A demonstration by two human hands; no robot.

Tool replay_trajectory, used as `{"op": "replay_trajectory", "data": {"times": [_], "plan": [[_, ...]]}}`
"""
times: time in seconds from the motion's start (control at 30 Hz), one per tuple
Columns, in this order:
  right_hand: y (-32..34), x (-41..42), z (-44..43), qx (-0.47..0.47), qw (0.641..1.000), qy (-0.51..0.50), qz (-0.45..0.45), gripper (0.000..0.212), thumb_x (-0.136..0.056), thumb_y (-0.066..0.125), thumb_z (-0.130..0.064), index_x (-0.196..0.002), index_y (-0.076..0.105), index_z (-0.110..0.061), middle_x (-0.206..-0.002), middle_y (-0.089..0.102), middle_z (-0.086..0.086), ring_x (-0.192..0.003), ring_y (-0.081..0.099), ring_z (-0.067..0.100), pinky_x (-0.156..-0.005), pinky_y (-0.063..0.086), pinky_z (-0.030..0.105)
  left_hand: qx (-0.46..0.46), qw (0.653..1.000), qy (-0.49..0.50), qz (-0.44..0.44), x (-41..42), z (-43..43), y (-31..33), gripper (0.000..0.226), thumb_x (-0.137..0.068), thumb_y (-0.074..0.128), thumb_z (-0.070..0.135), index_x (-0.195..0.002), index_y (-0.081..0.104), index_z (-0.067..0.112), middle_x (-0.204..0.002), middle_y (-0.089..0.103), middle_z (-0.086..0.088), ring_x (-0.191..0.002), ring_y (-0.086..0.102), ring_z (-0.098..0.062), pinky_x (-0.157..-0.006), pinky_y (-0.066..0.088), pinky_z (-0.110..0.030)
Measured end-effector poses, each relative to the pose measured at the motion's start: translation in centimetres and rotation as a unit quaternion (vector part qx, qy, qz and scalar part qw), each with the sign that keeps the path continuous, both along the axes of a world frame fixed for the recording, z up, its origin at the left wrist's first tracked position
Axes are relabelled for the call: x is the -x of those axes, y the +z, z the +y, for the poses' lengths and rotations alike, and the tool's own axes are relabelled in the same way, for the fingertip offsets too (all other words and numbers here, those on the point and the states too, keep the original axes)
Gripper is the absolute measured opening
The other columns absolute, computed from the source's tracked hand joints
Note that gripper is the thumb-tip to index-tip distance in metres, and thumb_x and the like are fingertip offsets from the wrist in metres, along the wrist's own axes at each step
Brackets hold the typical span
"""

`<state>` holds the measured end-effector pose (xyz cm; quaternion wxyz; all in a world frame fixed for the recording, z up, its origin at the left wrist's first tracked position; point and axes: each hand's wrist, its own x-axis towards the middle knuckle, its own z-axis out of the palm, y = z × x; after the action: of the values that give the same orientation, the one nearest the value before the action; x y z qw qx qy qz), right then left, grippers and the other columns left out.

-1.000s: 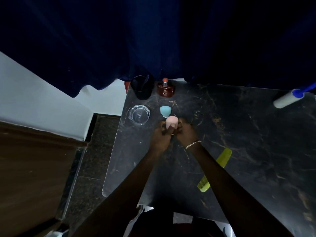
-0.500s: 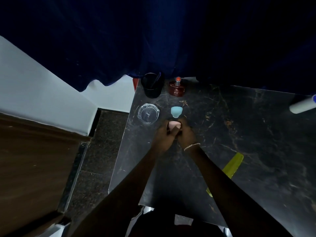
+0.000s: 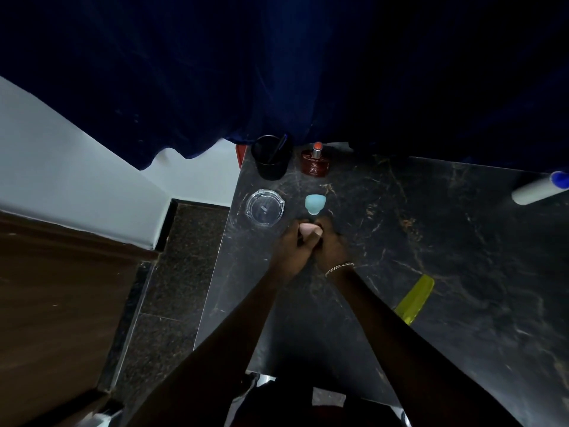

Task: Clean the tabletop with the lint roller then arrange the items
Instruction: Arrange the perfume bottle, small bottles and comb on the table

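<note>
My left hand (image 3: 291, 246) and my right hand (image 3: 331, 246) press together around a pink makeup sponge (image 3: 310, 230), of which only the top shows between the fingers. Just beyond it a blue makeup sponge (image 3: 314, 203) rests on the black marble tabletop (image 3: 446, 241). A clear glass ashtray (image 3: 264, 206) sits to its left. At the back stand a black cup (image 3: 271, 160) with a pen in it and a dark red perfume bottle (image 3: 315, 161). The lint roller (image 3: 540, 188) lies at the far right edge. A yellow comb (image 3: 414, 298) lies right of my right forearm.
A dark blue curtain (image 3: 277, 72) hangs behind the table and over its back edge. The table's left edge drops to a speckled dark floor (image 3: 172, 272), with a white wall and a brown wooden panel (image 3: 55, 303) further left.
The pink sponge has sunk lower into my two hands, so less of it shows. The view has shifted left, pushing the lint roller toward the right edge.
</note>
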<state>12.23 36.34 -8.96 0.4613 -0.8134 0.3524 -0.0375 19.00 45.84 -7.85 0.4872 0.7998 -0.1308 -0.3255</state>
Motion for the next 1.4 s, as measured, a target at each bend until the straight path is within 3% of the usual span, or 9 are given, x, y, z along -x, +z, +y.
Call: {"op": "replay_trajectory", "data": {"times": [0.2,0.5,0.7,0.77,0.83,0.9,1.03,1.27,1.4], "plan": [[-0.1,-0.2,0.1,0.016,1.000,0.004,0.003,0.034,-0.094,0.058,-0.025,-0.127,0.052,-0.018,-0.113,0.072,0.006,-0.104,0.069,0.027,-0.081,0.046,0.023,0.011,1.000,0.001,0.010,-0.2,0.1,-0.1,0.033,-0.094,0.069,0.041,-0.120,0.064,0.023,-0.117,0.073,0.000,-0.111,0.069,-0.018,-0.103,0.054,-0.049],[0.7,0.0,-0.1,-0.020,1.000,0.020,-0.001,0.047,-0.091,0.062,-0.018,-0.137,0.050,-0.015,-0.122,0.070,0.007,-0.113,0.067,0.026,-0.098,0.052,0.039,0.026,0.999,0.006,0.020,-0.2,0.7,-0.2,0.047,-0.092,0.075,0.033,-0.133,0.057,0.017,-0.126,0.071,-0.003,-0.118,0.068,-0.018,-0.106,0.053,-0.049],[0.6,2.9,0.0,0.010,0.997,0.045,0.058,0.072,-0.091,0.066,-0.025,-0.153,0.031,-0.013,-0.152,0.044,0.012,-0.141,0.042,0.028,-0.117,0.036,0.043,-0.034,0.998,-0.027,-0.051,1.6,4.1,-0.1,0.062,-0.095,0.069,0.040,-0.148,0.048,0.014,-0.146,0.058,-0.007,-0.134,0.057,-0.022,-0.114,0.046,-0.047],[0.6,4.7,0.4,0.069,0.995,0.056,0.048,0.073,-0.091,0.065,-0.031,-0.153,0.033,-0.008,-0.154,0.039,0.016,-0.144,0.037,0.031,-0.119,0.033,0.041,-0.085,0.975,-0.086,-0.187,2.8,5.8,-0.1,0.062,-0.098,0.061,0.046,-0.149,0.047,0.014,-0.149,0.054,-0.010,-0.135,0.054,-0.026,-0.116,0.043,-0.041],[0.6,6.9,0.9,0.156,0.983,0.073,0.059,0.075,-0.093,0.060,-0.043,-0.153,0.032,-0.008,-0.156,0.036,0.016,-0.145,0.034,0.033,-0.118,0.033,0.046,-0.114,0.923,-0.165,-0.328,4.2,7.2,-0.2,0.062,-0.101,0.052,0.049,-0.153,0.045,0.015,-0.155,0.048,-0.014,-0.142,0.049,-0.030,-0.118,0.039,-0.039],[0.7,9.1,1.3,0.229,0.965,0.086,0.093,0.080,-0.094,0.048,-0.057,-0.157,0.023,-0.014,-0.162,0.028,0.009,-0.150,0.026,0.029,-0.115,0.031,0.049,-0.119,0.886,-0.225,-0.387,5.6,7.9,-0.3,0.063,-0.105,0.042,0.052,-0.158,0.037,0.020,-0.166,0.033,-0.014,-0.154,0.031,-0.031,-0.123,0.032,-0.043],[1.0,13.3,1.1,0.296,0.940,0.083,0.145,0.087,-0.092,0.034,-0.069,-0.160,0.012,-0.020,-0.167,0.013,0.003,-0.156,0.009,0.026,-0.114,0.027,0.050,-0.146,0.857,-0.281,-0.407,7.8,7.6,-0.4,0.072,-0.104,0.034,0.062,-0.165,0.013,0.030,-0.174,-0.001,-0.009,-0.161,-0.004,-0.030,-0.128,0.014,-0.054],[1.9,18.7,-1.7,0.292,0.935,0.042,0.199,0.092,-0.089,0.035,-0.073,-0.160,0.013,-0.019,-0.167,0.012,0.005,-0.155,0.007,0.031,-0.112,0.030,0.056,-0.179,0.846,-0.297,-0.406,11.1,4.0,-0.6,0.083,-0.097,0.033,0.075,-0.164,0.007,0.034,-0.174,-0.005,-0.007,-0.160,-0.008,-0.034,-0.123,0.003,-0.059],[2.7,21.2,-3.7,0.296,0.930,0.011,0.216,0.090,-0.089,0.034,-0.073,-0.159,0.015,-0.019,-0.167,0.011,0.006,-0.155,0.005,0.030,-0.115,0.027,0.055,-0.174,0.837,-0.320,-0.409,13.6,0.8,-0.4,0.080,-0.099,0.030,0.072,-0.165,0.005,0.033,-0.174,-0.007,-0.007,-0.160,-0.009,-0.033,-0.125,0.008,-0.060]]}}
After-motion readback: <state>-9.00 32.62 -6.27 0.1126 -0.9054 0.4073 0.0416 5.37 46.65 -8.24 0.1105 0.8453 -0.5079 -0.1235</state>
